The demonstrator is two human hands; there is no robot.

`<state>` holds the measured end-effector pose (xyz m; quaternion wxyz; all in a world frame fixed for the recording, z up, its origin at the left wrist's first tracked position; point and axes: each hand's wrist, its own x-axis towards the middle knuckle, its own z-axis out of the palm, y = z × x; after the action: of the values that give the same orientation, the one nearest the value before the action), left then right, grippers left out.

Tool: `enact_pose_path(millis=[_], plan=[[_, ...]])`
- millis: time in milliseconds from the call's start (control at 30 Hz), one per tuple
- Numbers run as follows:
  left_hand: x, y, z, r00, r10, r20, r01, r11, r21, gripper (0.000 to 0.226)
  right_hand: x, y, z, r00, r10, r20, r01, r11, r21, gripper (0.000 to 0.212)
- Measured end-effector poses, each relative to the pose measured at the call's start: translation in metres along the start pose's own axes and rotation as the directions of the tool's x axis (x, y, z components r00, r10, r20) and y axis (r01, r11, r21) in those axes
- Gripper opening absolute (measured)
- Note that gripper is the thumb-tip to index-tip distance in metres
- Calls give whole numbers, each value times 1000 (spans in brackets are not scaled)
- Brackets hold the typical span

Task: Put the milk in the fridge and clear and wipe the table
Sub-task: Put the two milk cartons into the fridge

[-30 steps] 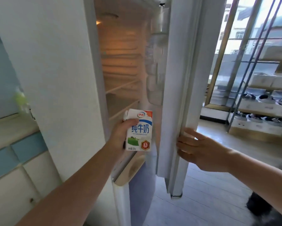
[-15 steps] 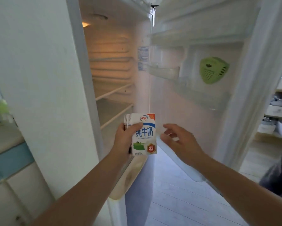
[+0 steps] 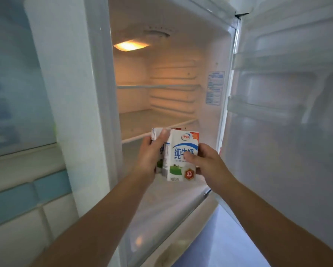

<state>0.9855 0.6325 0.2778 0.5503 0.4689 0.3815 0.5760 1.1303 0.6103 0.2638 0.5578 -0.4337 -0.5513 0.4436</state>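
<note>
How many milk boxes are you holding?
2. One white, blue-lettered cardboard milk carton faces the camera, pinched by the right hand; a second carton sits left of it in the left hand. More may be hidden.

home kitchen, open fridge (image 3: 96, 93), tiled wall (image 3: 27, 197)

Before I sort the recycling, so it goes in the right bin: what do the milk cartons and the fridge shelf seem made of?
Milk cartons: coated paperboard, with smooth printed faces, sharp folded edges and a slight sheen. Fridge shelf: a flat pale panel with a white front trim, glass or plastic; the blur leaves that open.
</note>
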Motion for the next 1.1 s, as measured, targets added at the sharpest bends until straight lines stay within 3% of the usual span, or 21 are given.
enact_pose_path(millis=[100, 367, 500, 633, 800, 933, 1100], plan=[[22, 5, 2, 991, 6, -137, -2, 999, 32, 39, 36, 3, -13, 992, -28, 121, 20, 998, 66, 18], [64, 35, -4, 887, 151, -437, -114, 987, 110, 14, 123, -2, -25, 929, -187, 318, 139, 976, 170, 40], [80, 42, -10, 840, 235, -489, -181, 971, 156, 17, 170, -2, -11, 926, -192, 324, 110, 961, 255, 51], [98, 47, -8, 772, 224, -595, -186, 974, 126, 20, 214, 0, -1, 932, -218, 290, 148, 958, 246, 23], [120, 61, -7, 676, 154, -721, -169, 984, 52, 17, 255, 9, 6, 934, -199, 298, 157, 975, 159, 22], [138, 57, -14, 693, 210, -690, -207, 974, 88, 19, 276, 18, 15, 940, -176, 294, 158, 984, 86, 26], [157, 51, -21, 724, 192, -663, -150, 981, 120, 28, 294, 25, 21, 931, -156, 330, 144, 988, 61, 24]])
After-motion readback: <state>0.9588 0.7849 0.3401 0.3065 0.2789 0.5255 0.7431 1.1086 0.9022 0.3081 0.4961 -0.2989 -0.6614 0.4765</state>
